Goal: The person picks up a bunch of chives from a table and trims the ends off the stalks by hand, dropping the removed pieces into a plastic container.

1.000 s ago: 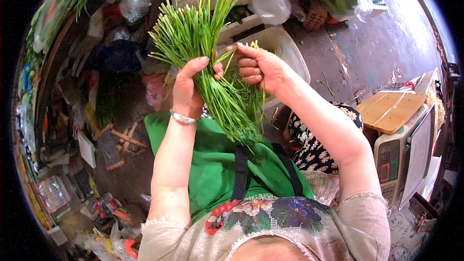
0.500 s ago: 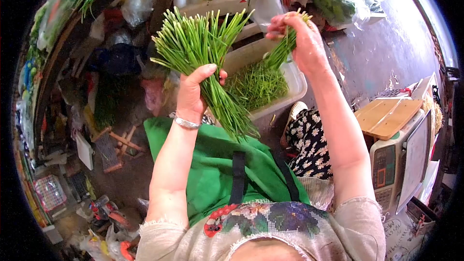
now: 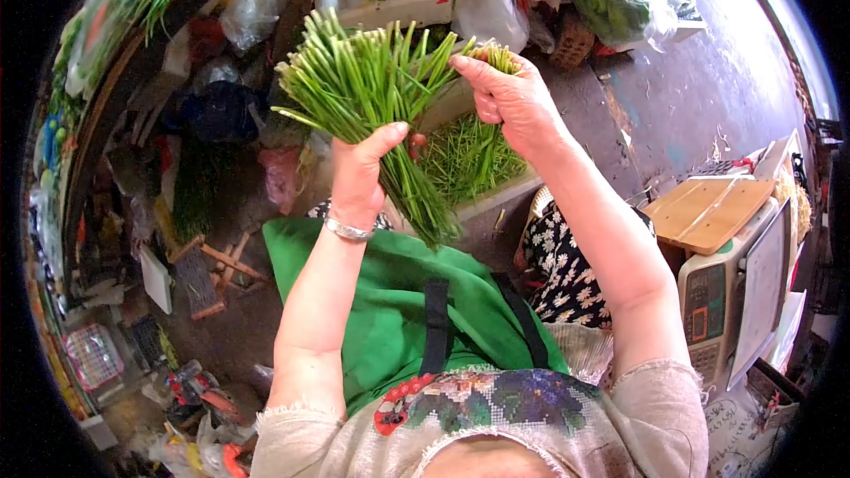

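Observation:
A thick bunch of long green stalks (image 3: 363,80) is wrapped in my left hand (image 3: 359,179), its pale cut ends fanned upward and its thin ends hanging down to the right. My right hand (image 3: 513,102) is closed round a smaller bundle of stalks (image 3: 496,57); its thumb and forefinger touch the tip of a stalk at the right side of the big bunch. Below both hands sits a pale plastic bin (image 3: 505,195) with loose green pieces (image 3: 465,159) inside. The lower part of the small bundle is partly hidden by my right hand.
A scale (image 3: 708,301) with a wooden board (image 3: 708,212) stands at the right. Bagged leafy greens (image 3: 611,0) lie at the top right. A green apron (image 3: 381,301) covers my lap. A small wooden stool (image 3: 199,279) and plastic bags are on the left.
My right hand swung out to the upper right with the small bundle, then came back beside the big bunch. My left hand keeps its hold and has shifted slightly.

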A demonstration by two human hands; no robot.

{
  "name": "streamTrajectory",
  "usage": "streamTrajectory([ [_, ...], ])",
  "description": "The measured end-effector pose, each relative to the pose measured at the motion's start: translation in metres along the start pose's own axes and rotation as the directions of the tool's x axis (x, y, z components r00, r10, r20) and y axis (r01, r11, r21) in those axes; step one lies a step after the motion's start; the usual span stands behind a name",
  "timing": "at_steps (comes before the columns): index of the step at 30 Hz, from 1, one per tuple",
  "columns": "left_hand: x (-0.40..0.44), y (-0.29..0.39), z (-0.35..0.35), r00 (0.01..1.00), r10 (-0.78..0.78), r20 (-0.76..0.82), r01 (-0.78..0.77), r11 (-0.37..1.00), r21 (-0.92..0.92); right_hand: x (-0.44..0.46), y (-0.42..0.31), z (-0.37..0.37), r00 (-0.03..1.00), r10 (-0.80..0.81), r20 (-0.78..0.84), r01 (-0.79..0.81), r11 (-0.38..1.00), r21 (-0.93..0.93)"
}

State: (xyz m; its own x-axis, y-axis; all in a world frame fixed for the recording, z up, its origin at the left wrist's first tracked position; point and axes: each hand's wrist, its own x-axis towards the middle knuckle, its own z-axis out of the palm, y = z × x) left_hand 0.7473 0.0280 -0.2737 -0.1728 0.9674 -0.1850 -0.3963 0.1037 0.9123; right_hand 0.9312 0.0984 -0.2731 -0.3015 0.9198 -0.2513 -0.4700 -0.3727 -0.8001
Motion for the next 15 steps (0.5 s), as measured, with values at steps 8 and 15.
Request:
streamTrajectory([
  [8,0.006,-0.001,-0.009,0.994,0.092,-0.053,-0.093,0.996,-0.015,0.004,-0.002,-0.006,0.994,-0.088,-0.07,0.089,0.996,0.013],
  [15,0.006,0.006,-0.014,0.999,0.026,-0.032,-0.026,0.999,-0.025,0.011,-0.017,-0.025,0.974,-0.208,-0.092,0.209,0.978,0.002],
])
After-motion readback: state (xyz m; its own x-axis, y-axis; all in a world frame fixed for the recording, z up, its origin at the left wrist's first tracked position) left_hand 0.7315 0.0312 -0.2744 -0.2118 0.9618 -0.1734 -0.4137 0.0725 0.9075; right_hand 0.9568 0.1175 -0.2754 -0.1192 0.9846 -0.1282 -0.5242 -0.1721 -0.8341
